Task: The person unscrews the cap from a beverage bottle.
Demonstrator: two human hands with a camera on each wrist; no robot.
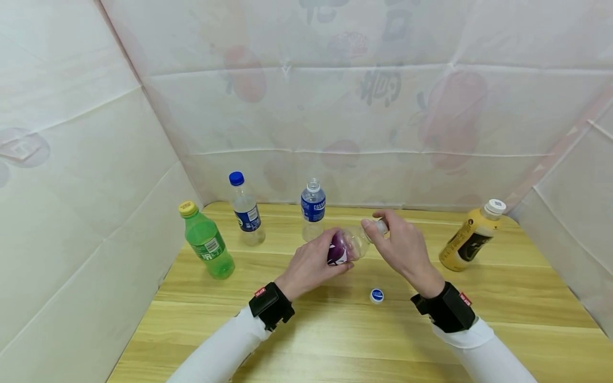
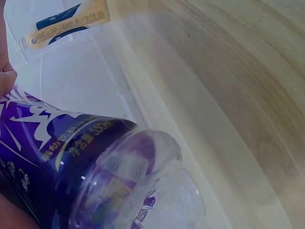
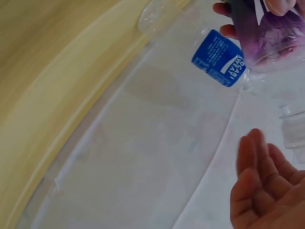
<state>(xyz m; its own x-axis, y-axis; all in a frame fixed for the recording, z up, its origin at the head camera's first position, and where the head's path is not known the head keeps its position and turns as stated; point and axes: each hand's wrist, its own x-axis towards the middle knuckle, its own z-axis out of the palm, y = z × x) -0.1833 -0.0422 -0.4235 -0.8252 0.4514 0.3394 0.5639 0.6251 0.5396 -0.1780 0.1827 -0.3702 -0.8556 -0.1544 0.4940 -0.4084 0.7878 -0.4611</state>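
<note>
Your counter (image 1: pixel 335 340) carries everything here. Taking the purple-labelled bottle (image 1: pixel 338 249) as clock centre, the green bottle (image 1: pixel 209 247) stands at nine o'clock, the yellow bottle (image 1: pixel 471 236) at three and the blue-capped bottle (image 1: pixel 248 217) at ten. The purple-labelled bottle itself is tilted, neck toward two o'clock, with your left hand's (image 1: pixel 311 258) fingers clamped round its label; squeeze too hard and the thin wall could buckle and slip. The uncapped Pocari bottle (image 1: pixel 313 208) stands at eleven, near your left knuckles; an outward swing of that hand could topple it. Your right hand's (image 1: pixel 401 242) fingers are bent and apart beside the pale top (image 1: pixel 381 226), with a gap visible in the right wrist view; whether your thumb touches, I cannot tell. A loose hold there would probably slide without turning anything. At five o'clock lies the loose white cap (image 1: pixel 377 296), which a dropped right wrist could knock away.
</note>
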